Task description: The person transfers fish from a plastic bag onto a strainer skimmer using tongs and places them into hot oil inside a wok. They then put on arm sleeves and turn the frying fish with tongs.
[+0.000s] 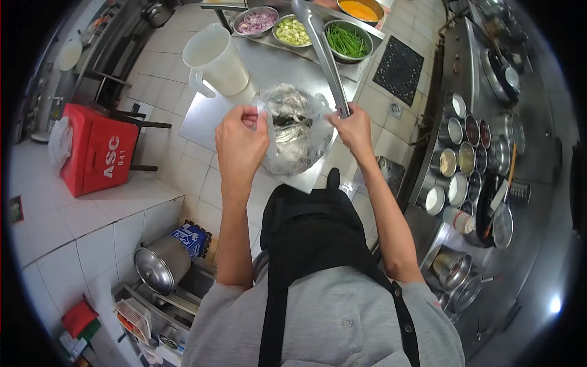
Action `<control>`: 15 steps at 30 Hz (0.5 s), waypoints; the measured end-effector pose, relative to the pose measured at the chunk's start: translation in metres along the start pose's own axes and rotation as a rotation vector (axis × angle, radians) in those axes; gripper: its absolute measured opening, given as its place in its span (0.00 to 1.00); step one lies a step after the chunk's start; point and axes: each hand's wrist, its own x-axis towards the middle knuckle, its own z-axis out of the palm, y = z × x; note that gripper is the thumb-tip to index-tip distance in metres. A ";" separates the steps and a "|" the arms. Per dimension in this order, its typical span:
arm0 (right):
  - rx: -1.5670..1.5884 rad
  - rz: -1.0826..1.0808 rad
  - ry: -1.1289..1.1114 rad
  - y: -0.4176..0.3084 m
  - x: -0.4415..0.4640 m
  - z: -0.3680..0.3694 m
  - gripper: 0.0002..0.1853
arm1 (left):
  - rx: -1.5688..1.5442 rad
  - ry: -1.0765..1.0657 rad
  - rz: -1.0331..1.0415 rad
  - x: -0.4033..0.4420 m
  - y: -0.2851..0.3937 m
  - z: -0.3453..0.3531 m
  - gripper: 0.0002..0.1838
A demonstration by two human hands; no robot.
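A clear plastic bag (293,150) with something dark and wrapped inside lies on the steel table (199,125). My left hand (243,137) pinches the bag's left edge with its fingers closed. On the other side, my right hand (353,129) is closed round the lower end of metal tongs (330,67), its fingertips at the bag's right edge. The tongs point away from me over the table. Just beyond my left hand stands a translucent plastic jug (217,61), its handle towards me.
Bowls of chopped purple onion (255,22), pale green pieces (292,32), green strips (347,41) and orange liquid (361,9) line the far edge. A red box (101,150) is at left. Several metal cups, one a white-filled cup (435,200), and pans crowd the right counter.
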 end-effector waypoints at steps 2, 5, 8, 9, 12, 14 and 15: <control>0.028 0.015 0.071 -0.008 -0.002 0.006 0.13 | -0.109 0.027 0.003 0.002 -0.014 -0.011 0.13; 0.042 -0.053 0.273 -0.013 0.002 -0.010 0.08 | -0.322 0.097 0.046 0.008 -0.047 -0.028 0.10; 0.193 -0.028 0.382 -0.016 0.008 -0.028 0.08 | -0.540 0.107 0.056 0.011 -0.069 -0.038 0.09; 0.185 -0.005 0.382 -0.018 0.007 -0.033 0.07 | -0.583 0.108 0.056 0.014 -0.069 -0.041 0.09; 0.260 0.051 0.421 -0.035 0.001 -0.044 0.05 | -0.694 0.091 0.048 0.026 -0.056 -0.048 0.09; 0.376 0.123 0.436 -0.054 -0.015 -0.060 0.04 | -0.730 0.068 0.061 0.031 -0.041 -0.053 0.09; 0.431 0.160 0.440 -0.058 -0.021 -0.066 0.03 | -0.733 0.055 0.076 0.031 -0.032 -0.057 0.09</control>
